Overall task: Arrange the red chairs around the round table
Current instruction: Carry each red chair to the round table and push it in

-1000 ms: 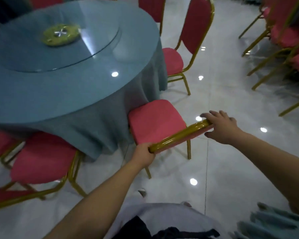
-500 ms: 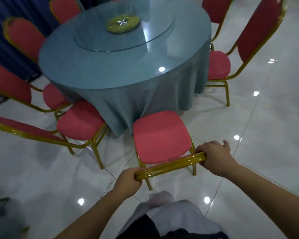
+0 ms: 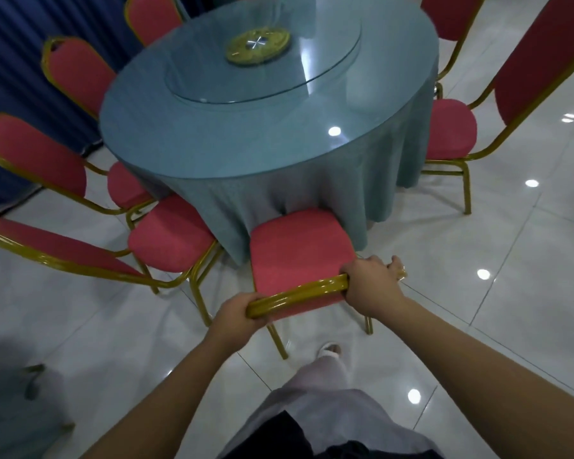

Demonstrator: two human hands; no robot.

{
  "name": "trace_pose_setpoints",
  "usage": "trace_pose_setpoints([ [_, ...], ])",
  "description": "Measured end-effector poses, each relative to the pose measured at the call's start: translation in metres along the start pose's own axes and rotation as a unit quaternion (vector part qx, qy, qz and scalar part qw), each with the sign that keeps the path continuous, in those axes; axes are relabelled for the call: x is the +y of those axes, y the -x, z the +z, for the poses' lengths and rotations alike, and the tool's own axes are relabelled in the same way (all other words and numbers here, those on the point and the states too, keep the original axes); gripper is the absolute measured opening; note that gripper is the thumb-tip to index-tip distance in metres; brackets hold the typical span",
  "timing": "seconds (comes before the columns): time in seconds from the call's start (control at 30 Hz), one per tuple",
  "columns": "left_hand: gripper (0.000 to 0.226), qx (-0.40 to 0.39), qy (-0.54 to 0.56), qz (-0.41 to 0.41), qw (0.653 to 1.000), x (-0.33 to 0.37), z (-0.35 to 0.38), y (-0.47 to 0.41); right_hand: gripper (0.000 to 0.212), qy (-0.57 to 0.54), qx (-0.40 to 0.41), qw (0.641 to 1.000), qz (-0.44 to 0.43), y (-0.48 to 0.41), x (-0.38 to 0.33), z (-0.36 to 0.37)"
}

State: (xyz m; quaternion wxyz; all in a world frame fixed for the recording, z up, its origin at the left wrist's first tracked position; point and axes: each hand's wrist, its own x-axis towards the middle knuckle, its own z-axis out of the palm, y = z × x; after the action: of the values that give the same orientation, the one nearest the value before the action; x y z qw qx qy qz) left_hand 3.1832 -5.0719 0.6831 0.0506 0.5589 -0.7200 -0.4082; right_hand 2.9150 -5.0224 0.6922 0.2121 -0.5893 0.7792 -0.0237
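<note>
A red chair (image 3: 295, 250) with a gold frame stands right in front of me, its seat front touching the hanging teal cloth of the round table (image 3: 232, 144). My left hand (image 3: 237, 314) grips the left end of the chair's gold top rail. My right hand (image 3: 371, 283) grips the right end of the same rail. Several more red chairs ring the table: one at the left (image 3: 169, 240), others further left (image 3: 34, 154), one at the right (image 3: 451, 130).
A glass turntable (image 3: 265, 74) with a gold hub sits on the table top. Dark blue curtains (image 3: 30, 61) close off the left side. Glossy white floor tiles (image 3: 511, 260) spread to the right and near me. My leg and shoe (image 3: 328, 351) are just behind the chair.
The chair has swung round so its seat faces the table squarely. My right hand went from resting on the rail to gripping it. My view shifted right and back, showing more chairs on the left.
</note>
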Motion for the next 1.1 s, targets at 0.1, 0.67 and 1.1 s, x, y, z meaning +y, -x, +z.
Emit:
trace_pose_setpoints([
  [0.1,0.022,0.0,0.014,-0.012,1.0,0.006,-0.02,-0.04,0.015,-0.007,-0.009,1.0,-0.005,-0.045,-0.005,-0.014],
  [0.67,0.076,-0.177,0.04,0.099,0.978,0.155,-0.03,-0.193,0.075,-0.119,-0.077,0.99,0.029,-0.093,0.109,-0.097],
  [1.1,0.084,-0.233,-0.072,0.129,0.961,0.414,0.175,-0.345,0.067,-0.233,0.118,0.952,0.16,-0.1,0.41,-0.209],
])
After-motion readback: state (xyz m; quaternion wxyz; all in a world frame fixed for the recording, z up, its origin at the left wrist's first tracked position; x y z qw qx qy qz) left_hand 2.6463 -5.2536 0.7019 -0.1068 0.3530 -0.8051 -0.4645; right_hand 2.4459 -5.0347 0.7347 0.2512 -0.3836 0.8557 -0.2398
